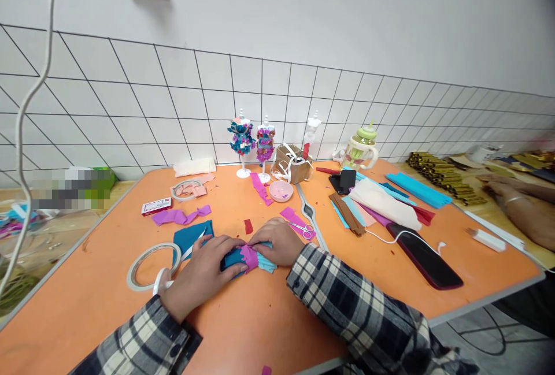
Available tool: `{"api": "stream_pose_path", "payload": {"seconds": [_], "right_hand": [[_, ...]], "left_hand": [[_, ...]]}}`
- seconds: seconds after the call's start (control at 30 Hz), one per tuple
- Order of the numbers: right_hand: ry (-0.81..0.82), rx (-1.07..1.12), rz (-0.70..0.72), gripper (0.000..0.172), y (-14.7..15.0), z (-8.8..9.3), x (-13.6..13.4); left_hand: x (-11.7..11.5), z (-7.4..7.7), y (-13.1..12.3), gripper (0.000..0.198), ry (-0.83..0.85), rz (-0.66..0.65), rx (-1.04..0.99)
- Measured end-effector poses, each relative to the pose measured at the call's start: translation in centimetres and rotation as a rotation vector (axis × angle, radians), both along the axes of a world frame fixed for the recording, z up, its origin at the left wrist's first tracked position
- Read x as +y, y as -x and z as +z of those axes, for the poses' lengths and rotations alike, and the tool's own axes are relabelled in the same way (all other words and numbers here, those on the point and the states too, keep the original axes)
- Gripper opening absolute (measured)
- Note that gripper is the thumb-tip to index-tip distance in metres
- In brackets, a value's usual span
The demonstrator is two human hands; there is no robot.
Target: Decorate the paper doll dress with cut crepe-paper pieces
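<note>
Low over the table's middle, my left hand (203, 268) and my right hand (280, 242) pinch a small crepe paper piece (249, 258) between them. This piece is dark teal at the left, magenta in the middle and pleated light blue at the right. Fingers of both hands meet at the magenta part and cover some of it. Behind my left hand lies a folded teal crepe paper sheet (191, 235). A large tape roll (135, 274) lies left of that hand. Small scissors (307, 231) rest on a magenta strip beyond my right hand.
Small dress forms (265, 144) stand at the back near a pink bowl (281, 191) and a brown box (295, 167). Folded papers (384, 203), a black phone (427, 256) with a white cable and a bottle (361, 148) occupy the right. Another person's arm (520, 207) shows farther right.
</note>
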State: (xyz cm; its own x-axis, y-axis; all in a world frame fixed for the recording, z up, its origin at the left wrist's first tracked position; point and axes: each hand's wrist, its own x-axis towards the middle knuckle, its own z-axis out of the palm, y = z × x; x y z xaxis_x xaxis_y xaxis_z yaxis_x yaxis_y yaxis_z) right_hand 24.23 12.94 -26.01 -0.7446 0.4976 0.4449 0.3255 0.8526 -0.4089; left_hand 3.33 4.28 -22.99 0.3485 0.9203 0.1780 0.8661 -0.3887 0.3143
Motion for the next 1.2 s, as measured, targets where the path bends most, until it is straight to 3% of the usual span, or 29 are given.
{"api": "stream_pose_path", "payload": {"seconds": [0.33, 0.83, 1.0, 1.2], "right_hand": [[0.109, 0.096, -0.1, 0.013, 0.48, 0.31, -0.25], [-0.011, -0.039, 0.035, 0.014, 0.04, 0.28, -0.19], [-0.021, -0.062, 0.044, 0.014, 0.1, 0.15, -0.1], [-0.08, -0.05, 0.042, 0.013, 0.05, 0.0, -0.09]], "left_hand": [[-0.11, 0.1, -0.06, 0.035, -0.001, 0.018, 0.002], [0.05, -0.04, -0.09, 0.038, 0.021, 0.002, -0.061], [0.11, -0.56, 0.08, 0.055, 0.016, 0.088, -0.084], [0.14, -0.26, 0.2, 0.041, 0.009, -0.034, 0.016]]}}
